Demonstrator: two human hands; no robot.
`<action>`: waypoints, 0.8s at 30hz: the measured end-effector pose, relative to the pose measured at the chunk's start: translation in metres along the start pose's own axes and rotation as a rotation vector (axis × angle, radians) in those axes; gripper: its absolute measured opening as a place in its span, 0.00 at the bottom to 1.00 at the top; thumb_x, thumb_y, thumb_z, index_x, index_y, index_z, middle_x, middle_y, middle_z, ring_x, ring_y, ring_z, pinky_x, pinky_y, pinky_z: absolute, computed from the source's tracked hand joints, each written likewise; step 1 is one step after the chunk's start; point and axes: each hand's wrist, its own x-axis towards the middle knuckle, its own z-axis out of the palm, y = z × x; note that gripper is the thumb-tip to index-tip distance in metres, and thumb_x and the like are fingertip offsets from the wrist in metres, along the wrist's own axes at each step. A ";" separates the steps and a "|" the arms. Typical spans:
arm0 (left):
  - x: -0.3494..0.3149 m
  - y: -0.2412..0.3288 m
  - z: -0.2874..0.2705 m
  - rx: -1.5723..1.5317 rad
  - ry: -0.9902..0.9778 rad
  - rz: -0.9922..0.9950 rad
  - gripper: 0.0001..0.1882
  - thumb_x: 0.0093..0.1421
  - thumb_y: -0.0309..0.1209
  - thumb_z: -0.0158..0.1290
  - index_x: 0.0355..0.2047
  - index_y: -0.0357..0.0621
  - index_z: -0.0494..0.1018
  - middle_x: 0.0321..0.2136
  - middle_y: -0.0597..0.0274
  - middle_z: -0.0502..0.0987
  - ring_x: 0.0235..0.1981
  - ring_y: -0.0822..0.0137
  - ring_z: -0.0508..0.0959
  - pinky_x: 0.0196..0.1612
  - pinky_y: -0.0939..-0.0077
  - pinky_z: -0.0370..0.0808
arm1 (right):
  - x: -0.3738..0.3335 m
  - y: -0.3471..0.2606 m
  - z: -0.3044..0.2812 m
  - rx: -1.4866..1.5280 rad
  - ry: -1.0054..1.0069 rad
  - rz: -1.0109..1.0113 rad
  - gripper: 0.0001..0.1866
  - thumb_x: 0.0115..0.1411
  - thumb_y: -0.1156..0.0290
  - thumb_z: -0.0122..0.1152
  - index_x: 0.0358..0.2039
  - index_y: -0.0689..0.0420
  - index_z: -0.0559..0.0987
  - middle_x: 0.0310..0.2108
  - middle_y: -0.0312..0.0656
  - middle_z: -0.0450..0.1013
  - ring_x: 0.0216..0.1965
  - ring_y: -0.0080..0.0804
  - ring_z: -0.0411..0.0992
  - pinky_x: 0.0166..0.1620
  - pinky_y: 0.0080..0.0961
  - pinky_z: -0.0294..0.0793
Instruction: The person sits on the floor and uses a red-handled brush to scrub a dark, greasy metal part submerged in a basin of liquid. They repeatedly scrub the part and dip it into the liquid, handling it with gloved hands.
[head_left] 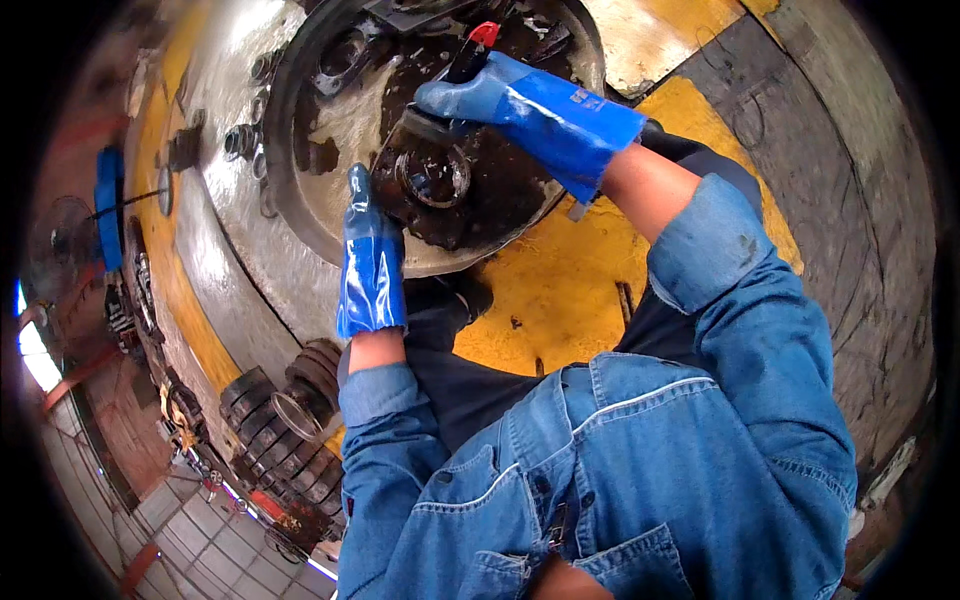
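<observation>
Right hand: gloved in blue (470,98), fingers closed round the handle of a red-ended tool (484,36); reaches in over the pan from the right.
Tool: dark handle, red end pointing up and away from the person; its lower end sits behind the glove, too hidden to name.
Left hand: also in a blue glove (372,245), fingers pointing away from the person, at the near left rim of the pan, against the left edge of a dark metal part; cannot tell whether it grips the part or only steadies it.
Metal part: dark, wet-looking, with a round ringed opening (432,178); in the near half of the pan, between the two hands, just below the right glove.
Pan: large, round, shallow, grey rim (283,195); dark liquid and grime inside, paler patches of bottom showing at left.
Far side of pan: another dark part with a round opening (343,54), well apart from the left hand.
Left of pan: small round metal pieces (240,141) just outside the rim.
Lower left: dark ribbed rings (275,430), grouped close together.
Ground: yellow surface (560,300) in front of the person; grey, stained floor (830,200) at right.
Clothing: denim jacket (650,470), cuffs rolled; dark trousers.
</observation>
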 end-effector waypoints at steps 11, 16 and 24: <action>0.020 -0.015 -0.015 0.312 -0.090 0.104 0.35 0.75 0.55 0.43 0.67 0.37 0.68 0.62 0.46 0.76 0.59 0.47 0.78 0.66 0.49 0.74 | 0.004 0.033 -0.004 -0.357 0.308 0.228 0.25 0.62 0.48 0.65 0.43 0.59 0.86 0.35 0.53 0.83 0.38 0.46 0.79 0.49 0.42 0.77; 0.056 -0.036 -0.074 0.380 -0.144 0.259 0.31 0.79 0.51 0.40 0.65 0.35 0.70 0.54 0.51 0.80 0.51 0.58 0.80 0.55 0.60 0.78 | 0.003 0.017 0.024 -0.192 0.145 0.025 0.22 0.60 0.49 0.67 0.38 0.58 0.86 0.30 0.53 0.81 0.34 0.45 0.82 0.42 0.39 0.78; 0.012 -0.008 -0.003 -0.075 -0.063 -0.140 0.35 0.78 0.56 0.34 0.67 0.40 0.70 0.60 0.50 0.78 0.60 0.53 0.77 0.65 0.56 0.72 | -0.025 0.020 0.048 -0.360 -0.309 -0.356 0.13 0.64 0.62 0.65 0.47 0.48 0.88 0.44 0.43 0.84 0.44 0.44 0.83 0.50 0.36 0.82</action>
